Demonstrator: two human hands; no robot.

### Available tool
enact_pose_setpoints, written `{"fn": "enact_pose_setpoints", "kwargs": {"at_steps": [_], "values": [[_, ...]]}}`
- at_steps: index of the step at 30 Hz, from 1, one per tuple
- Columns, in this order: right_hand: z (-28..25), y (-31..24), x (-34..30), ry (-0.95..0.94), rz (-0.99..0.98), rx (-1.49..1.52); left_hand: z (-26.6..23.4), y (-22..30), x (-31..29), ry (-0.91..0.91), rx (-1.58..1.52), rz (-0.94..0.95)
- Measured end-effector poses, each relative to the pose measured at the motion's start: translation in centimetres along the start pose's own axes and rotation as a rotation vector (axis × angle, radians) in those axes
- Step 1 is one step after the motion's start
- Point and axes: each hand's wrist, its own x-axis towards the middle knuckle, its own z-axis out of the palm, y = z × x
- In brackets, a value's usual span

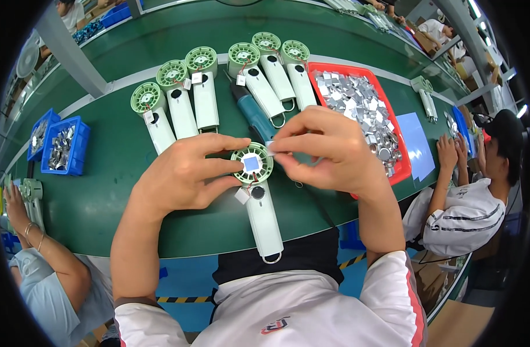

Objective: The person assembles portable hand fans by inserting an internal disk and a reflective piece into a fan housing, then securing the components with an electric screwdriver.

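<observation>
A white handheld fan [261, 209] with a pale green round head lies on the green table [103, 191] in front of me. My left hand [181, 173] grips the fan head from the left. A small blue-white square pad [251, 163] sits on the middle of the head. My right hand [328, 150] hovers just right of the head, its fingertips pinching a small thin white strip [271, 146] at the head's rim. A small white tag [242, 195] hangs by the fan's neck.
Several identical fans [178, 104] lie in a row at the back, with a teal power screwdriver [253, 115] between them. A red tray [357, 101] of silver squares sits right; blue bins [62, 147] left. Other people sit at both sides.
</observation>
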Motion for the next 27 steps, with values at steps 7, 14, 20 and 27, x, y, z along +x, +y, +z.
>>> {"fn": "enact_pose_setpoints", "kwargs": {"at_steps": [7, 14, 20, 27], "values": [[2.9, 0.0, -0.5, -0.067, -0.093, 0.129, 0.2, -0.2, 0.2, 0.022, 0.019, 0.044], [3.4, 0.4, -1.0, -0.041, -0.068, 0.106, 0.4, -0.8, -0.2, 0.026, 0.024, 0.037], [3.4, 0.3, -0.9, -0.06, -0.05, 0.128, 0.5, -0.8, 0.0, 0.032, 0.029, 0.047], [3.6, 0.3, -1.0, -0.058, -0.062, 0.117, 0.4, -0.6, 0.1, 0.052, 0.012, 0.047]]}}
